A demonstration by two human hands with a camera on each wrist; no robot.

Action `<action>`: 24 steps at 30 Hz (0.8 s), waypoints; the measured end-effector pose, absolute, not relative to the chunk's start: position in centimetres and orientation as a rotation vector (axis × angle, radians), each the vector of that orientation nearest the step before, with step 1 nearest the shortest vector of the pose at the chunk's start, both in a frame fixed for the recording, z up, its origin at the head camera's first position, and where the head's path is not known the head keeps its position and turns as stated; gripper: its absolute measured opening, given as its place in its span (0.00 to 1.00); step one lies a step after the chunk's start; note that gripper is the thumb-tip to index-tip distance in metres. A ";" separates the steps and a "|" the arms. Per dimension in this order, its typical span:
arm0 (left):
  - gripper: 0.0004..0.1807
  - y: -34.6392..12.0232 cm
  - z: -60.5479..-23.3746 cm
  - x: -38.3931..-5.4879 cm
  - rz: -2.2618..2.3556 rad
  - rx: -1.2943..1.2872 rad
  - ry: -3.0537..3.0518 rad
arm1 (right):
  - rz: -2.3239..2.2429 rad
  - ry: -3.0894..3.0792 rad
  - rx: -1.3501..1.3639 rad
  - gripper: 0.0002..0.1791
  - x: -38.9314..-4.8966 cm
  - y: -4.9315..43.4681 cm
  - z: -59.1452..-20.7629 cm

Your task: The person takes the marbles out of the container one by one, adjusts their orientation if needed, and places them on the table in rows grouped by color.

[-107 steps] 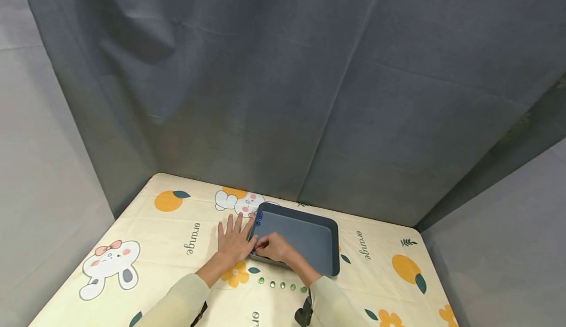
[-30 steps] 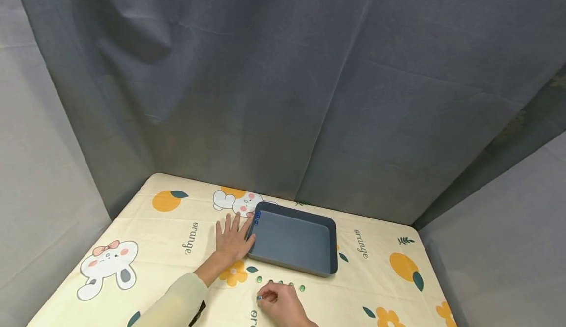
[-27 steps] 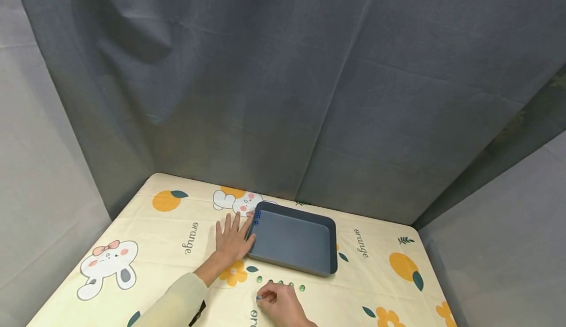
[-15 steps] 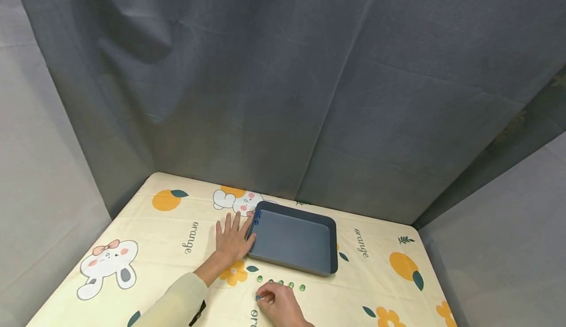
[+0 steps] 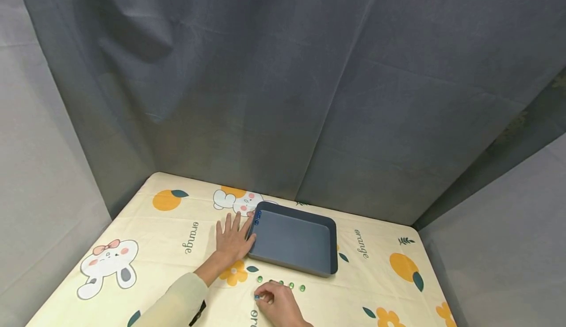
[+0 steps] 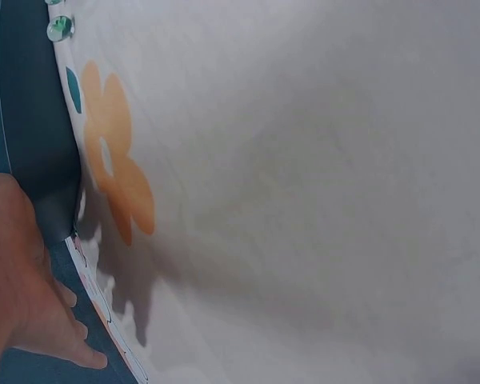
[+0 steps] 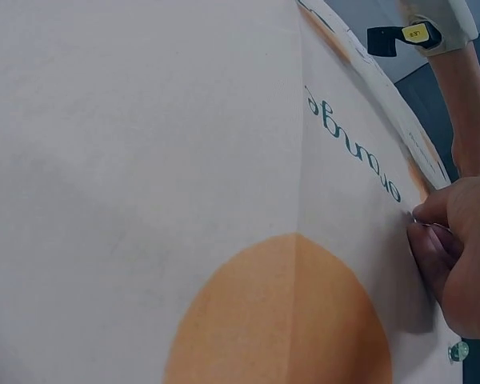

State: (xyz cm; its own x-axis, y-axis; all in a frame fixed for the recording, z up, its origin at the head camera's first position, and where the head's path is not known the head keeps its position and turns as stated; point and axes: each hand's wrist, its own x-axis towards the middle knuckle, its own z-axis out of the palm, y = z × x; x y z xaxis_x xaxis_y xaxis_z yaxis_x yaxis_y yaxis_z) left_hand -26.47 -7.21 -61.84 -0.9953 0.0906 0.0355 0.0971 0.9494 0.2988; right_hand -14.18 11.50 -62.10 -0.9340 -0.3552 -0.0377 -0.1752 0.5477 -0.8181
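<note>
My left hand (image 5: 232, 243) lies with its fingers spread at the left side of a dark grey rectangular tray (image 5: 333, 248), its thumb touching the rim. My right hand (image 5: 280, 303) is low over the cloth in front of the tray, thumb and forefinger pinching a small blue glass marble (image 5: 257, 297). Behind those knuckles runs a row of green glass marbles (image 5: 302, 288), partly hidden by the hand. A few blue marbles (image 5: 256, 222) sit inside the tray's far left corner. The right wrist view shows the right hand (image 7: 456, 248) with fingertips together, the marble barely visible.
A cream tablecloth (image 5: 177, 278) printed with oranges, flowers and rabbits covers the table. Grey curtains (image 5: 247, 96) rise behind the table and at both sides. One green marble (image 6: 60, 28) lies close to the tray wall in the left wrist view.
My right hand has come from the tray's near left corner to the cloth in front, and a blue marble shows at its fingertips. Lately it shifted slightly left. The left hand stays put.
</note>
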 end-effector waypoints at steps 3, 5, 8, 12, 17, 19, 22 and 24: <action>0.33 -7.2 -61.8 -26.4 -0.479 -0.151 -3.077 | -1.342 2.564 -0.440 0.10 -14.2 11.6 -62.1; 0.33 -7.2 -61.9 -26.4 -0.476 -0.147 -3.079 | -1.350 2.559 -0.430 0.09 -14.2 11.6 -62.1; 0.33 -7.2 -62.0 -26.4 -0.479 -0.142 -3.088 | -1.378 2.578 -0.428 0.08 -14.4 11.7 -62.1; 0.33 -7.2 -62.0 -26.4 -0.477 -0.142 -3.086 | -1.426 2.627 -0.454 0.07 -15.0 11.7 -61.6; 0.34 -7.1 -61.7 -26.4 -0.438 -0.137 -3.084 | -1.442 2.658 -0.474 0.07 -16.3 11.9 -60.5; 0.34 -7.1 -61.7 -26.3 -0.425 -0.139 -3.086 | -1.437 2.680 -0.492 0.06 -16.9 12.0 -60.0; 0.34 -7.1 -61.6 -26.4 -0.421 -0.143 -3.089 | -1.444 2.719 -0.538 0.06 -17.8 12.1 -59.4; 0.34 -7.1 -61.5 -26.3 -0.422 -0.143 -3.091 | -1.445 2.745 -0.558 0.06 -18.5 12.2 -59.1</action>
State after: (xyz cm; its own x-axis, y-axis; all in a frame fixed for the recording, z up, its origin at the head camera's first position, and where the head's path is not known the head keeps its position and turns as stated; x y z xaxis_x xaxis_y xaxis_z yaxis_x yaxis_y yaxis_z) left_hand -26.35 -7.10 -61.54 -0.9956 0.0882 0.0307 0.0932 0.9593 0.2664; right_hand -18.47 12.18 -59.11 -0.9373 -0.3037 0.1710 -0.3130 0.5172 -0.7966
